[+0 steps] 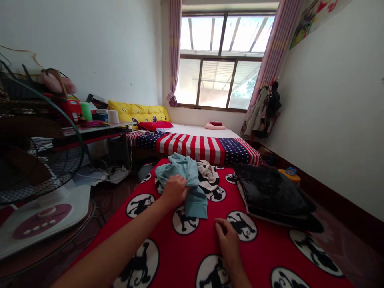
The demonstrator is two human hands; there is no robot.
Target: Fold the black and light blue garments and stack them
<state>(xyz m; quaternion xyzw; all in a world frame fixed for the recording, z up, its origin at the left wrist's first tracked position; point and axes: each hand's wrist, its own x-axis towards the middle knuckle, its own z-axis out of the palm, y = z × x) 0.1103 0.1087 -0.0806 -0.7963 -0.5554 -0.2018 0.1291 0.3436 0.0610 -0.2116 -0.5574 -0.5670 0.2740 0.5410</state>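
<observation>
My left hand (175, 191) is closed on a light blue garment (186, 180) that lies crumpled on a red blanket (192, 248) printed with black-and-white monkey circles. Part of the blue cloth hangs down from my grip toward me. Behind it sits a black-and-white patterned garment (210, 178). My right hand (228, 236) rests on the blanket a little nearer to me, to the right of the blue cloth, with its fingers curled and nothing visibly in them.
A stack of black cushions (270, 194) lies on the blanket's right. A bed with a stars-and-stripes cover (198, 146) stands beyond, under the window (222, 62). A fan (33, 160) and a cluttered desk (90, 128) are at the left.
</observation>
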